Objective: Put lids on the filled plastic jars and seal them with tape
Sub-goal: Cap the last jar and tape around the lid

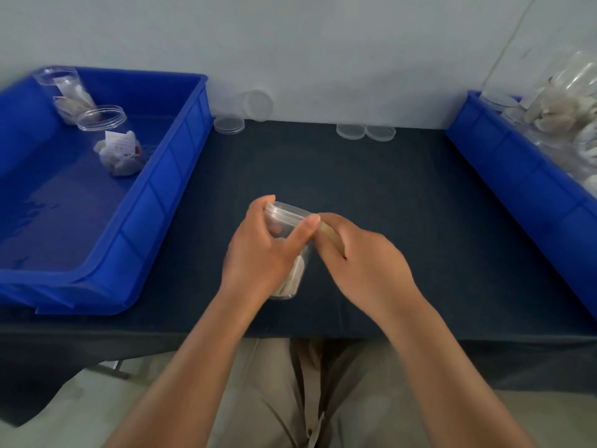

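Partly hidden jar (298,270) and tape (331,236)

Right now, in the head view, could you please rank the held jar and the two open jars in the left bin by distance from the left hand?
1. Held jar: gripped by the left hand, table centre.
2. Front open jar: mid left bin.
3. Back open jar: bin's far-left corner.

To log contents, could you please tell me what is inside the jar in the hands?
Pale pieces show low in the jar; the left hand covers the rest.
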Motion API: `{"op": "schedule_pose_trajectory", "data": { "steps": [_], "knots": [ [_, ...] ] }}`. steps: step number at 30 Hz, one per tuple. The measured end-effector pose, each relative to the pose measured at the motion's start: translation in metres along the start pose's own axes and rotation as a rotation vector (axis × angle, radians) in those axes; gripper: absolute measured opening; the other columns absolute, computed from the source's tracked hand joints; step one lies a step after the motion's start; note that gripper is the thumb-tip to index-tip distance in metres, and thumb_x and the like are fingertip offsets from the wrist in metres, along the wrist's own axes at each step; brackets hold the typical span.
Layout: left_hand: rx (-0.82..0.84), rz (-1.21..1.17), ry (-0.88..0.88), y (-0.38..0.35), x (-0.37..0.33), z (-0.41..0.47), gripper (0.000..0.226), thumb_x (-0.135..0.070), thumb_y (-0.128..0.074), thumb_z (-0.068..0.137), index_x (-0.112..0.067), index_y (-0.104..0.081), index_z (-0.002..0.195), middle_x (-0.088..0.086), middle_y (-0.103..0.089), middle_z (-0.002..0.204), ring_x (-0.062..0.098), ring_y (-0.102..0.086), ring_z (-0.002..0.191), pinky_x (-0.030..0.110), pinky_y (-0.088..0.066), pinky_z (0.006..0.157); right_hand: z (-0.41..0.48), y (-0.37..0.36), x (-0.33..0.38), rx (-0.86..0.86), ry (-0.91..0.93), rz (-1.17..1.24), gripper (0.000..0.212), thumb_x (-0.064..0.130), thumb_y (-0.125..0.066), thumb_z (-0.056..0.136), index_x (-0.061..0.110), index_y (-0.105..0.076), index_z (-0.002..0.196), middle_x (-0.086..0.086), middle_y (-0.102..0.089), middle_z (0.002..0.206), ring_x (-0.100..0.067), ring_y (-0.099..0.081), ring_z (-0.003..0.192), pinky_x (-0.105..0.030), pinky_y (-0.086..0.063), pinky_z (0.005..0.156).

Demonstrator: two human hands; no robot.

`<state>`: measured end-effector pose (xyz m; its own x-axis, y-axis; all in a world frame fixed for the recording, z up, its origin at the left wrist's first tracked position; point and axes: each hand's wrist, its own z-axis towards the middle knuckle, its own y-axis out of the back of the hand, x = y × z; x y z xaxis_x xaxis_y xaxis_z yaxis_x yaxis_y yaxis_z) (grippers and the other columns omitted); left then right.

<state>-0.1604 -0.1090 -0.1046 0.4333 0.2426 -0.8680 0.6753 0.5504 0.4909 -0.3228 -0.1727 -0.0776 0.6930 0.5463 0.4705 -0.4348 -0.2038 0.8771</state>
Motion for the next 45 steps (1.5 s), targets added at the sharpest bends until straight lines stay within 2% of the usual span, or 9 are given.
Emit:
{"op": "schedule_pose_trajectory", "data": {
  "steps": [6, 13, 19, 24, 30, 33, 36, 42, 45],
  "knots": [
    [0.031, -0.009, -0.02, 0.008, 0.006, 0.015, 0.084, -0.095, -0.042, 0.074, -0.044, -0.052, 0.14, -0.042, -0.06, 0.101, -0.031, -0.05, 0.098, 0.013, -0.04, 0.074, 0.006, 0.022, -0.03, 0.202, 0.069, 0.182, 0.064, 0.08, -0.029, 0.095, 0.052, -0.029, 0.153, 0.018, -0.065, 0.079, 0.001, -0.064, 0.075, -0.02, -0.044, 0.062],
    [0.157, -0.178, -0.019, 0.018, 0.004, 0.02, 0.048, -0.082, -0.045, 0.086, -0.046, -0.068, 0.108, -0.025, -0.073, 0.104, -0.007, -0.069, 0.096, 0.026, -0.051, 0.08, 0.014, 0.021, -0.043, 0.172, 0.081, 0.126, 0.066, 0.079, -0.026, 0.091, 0.054, -0.036, 0.151, 0.02, -0.063, 0.079, 0.008, -0.062, 0.082, -0.016, -0.043, 0.059],
    [0.336, -0.36, -0.055, 0.021, 0.022, 0.029, 0.061, -0.079, -0.043, 0.093, -0.036, -0.07, 0.129, -0.005, -0.078, 0.116, 0.012, -0.074, 0.109, 0.03, -0.058, 0.091, 0.021, 0.015, -0.037, 0.161, 0.098, 0.128, 0.063, 0.082, -0.026, 0.09, 0.064, -0.03, 0.15, 0.023, -0.061, 0.078, 0.014, -0.058, 0.084, -0.02, -0.044, 0.062],
    [0.451, -0.519, 0.053, 0.021, 0.035, 0.033, 0.075, -0.083, -0.049, 0.09, -0.023, -0.072, 0.127, 0.017, -0.074, 0.121, 0.032, -0.072, 0.112, 0.048, -0.057, 0.1, 0.015, 0.003, -0.018, 0.09, 0.162, 0.054, 0.054, 0.072, -0.024, 0.102, 0.057, -0.036, 0.152, 0.052, -0.051, 0.083, 0.018, -0.055, 0.079, -0.017, -0.032, 0.053],
    [0.024, -0.163, -0.138, 0.023, 0.02, 0.023, 0.048, -0.076, -0.044, 0.09, -0.043, -0.068, 0.116, -0.033, -0.068, 0.109, -0.008, -0.066, 0.103, 0.009, -0.051, 0.079, 0.004, 0.0, -0.014, -0.014, 0.092, -0.006, 0.055, 0.069, -0.025, 0.103, 0.051, -0.046, 0.15, 0.021, -0.058, 0.07, 0.004, -0.06, 0.072, -0.019, -0.04, 0.054],
    [0.048, 0.004, -0.107, 0.017, 0.008, 0.008, 0.065, -0.086, -0.032, 0.093, -0.041, -0.061, 0.13, -0.026, -0.07, 0.096, -0.007, -0.067, 0.089, 0.022, -0.051, 0.071, -0.003, -0.001, -0.003, -0.042, 0.101, -0.044, 0.055, 0.067, -0.023, 0.106, 0.047, -0.047, 0.151, 0.017, -0.069, 0.095, -0.004, -0.064, 0.084, -0.028, -0.054, 0.067],
    [-0.014, 0.124, -0.032, 0.006, 0.0, -0.004, 0.103, -0.109, -0.033, 0.063, -0.042, -0.043, 0.141, -0.025, -0.062, 0.102, -0.006, -0.06, 0.092, 0.022, -0.044, 0.068, -0.007, -0.008, 0.006, -0.095, 0.112, -0.11, 0.048, 0.062, -0.021, 0.108, 0.043, -0.052, 0.139, 0.012, -0.059, 0.076, -0.006, -0.057, 0.065, -0.026, -0.041, 0.052],
    [-0.065, -0.001, -0.008, 0.014, 0.003, 0.014, 0.076, -0.094, -0.051, 0.073, -0.038, -0.063, 0.124, -0.022, -0.07, 0.096, -0.008, -0.066, 0.089, 0.022, -0.052, 0.073, 0.002, -0.003, -0.007, 0.207, 0.085, 0.076, 0.065, 0.072, -0.032, 0.101, 0.049, -0.01, 0.159, 0.011, -0.062, 0.076, -0.007, -0.063, 0.066, -0.025, -0.05, 0.06],
    [-0.022, -0.033, -0.046, 0.02, 0.003, 0.02, 0.057, -0.089, -0.051, 0.078, -0.041, -0.066, 0.106, -0.029, -0.07, 0.097, -0.01, -0.066, 0.089, 0.02, -0.046, 0.069, 0.003, 0.003, -0.013, 0.254, 0.083, 0.175, 0.062, 0.077, -0.026, 0.098, 0.055, -0.017, 0.155, 0.005, -0.062, 0.068, -0.006, -0.064, 0.064, -0.03, -0.054, 0.059]
  ]
}}
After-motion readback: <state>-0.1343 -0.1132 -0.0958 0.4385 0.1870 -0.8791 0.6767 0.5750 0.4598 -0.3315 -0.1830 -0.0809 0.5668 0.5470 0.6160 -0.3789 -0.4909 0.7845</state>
